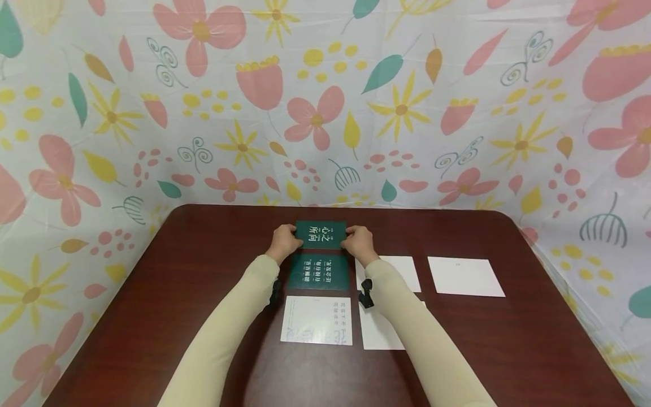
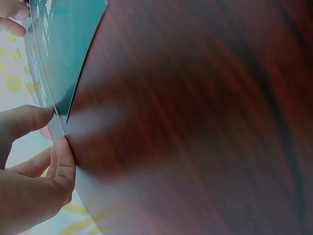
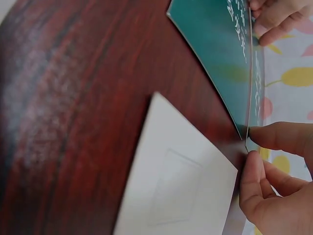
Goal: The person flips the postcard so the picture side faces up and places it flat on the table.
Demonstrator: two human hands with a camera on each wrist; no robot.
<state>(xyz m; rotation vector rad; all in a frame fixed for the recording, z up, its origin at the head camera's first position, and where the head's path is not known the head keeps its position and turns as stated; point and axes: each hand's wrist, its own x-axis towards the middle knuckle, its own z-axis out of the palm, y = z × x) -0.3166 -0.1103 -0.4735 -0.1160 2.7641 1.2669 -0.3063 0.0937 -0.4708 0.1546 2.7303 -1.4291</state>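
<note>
Both hands hold a dark green card (image 1: 321,234) with white Chinese characters near the table's far edge. My left hand (image 1: 283,243) pinches its left side between thumb and fingers, and my right hand (image 1: 360,243) pinches the right side. In the wrist views the held card is seen nearly edge-on beside the thumbs of the left hand (image 2: 36,181) and right hand (image 3: 279,181). Just nearer to me lies a second green card (image 1: 319,272) with vertical lines of white text. Its corner comes close to the held card's lower edge in the right wrist view.
Nearest me lies a white card (image 1: 316,320) with printed and handwritten characters. Two white cards (image 1: 409,274) (image 1: 381,330) lie partly under my right forearm in the head view, with another white card (image 1: 466,276) farther right. A flowered curtain (image 1: 325,113) hangs behind the brown table (image 1: 152,271).
</note>
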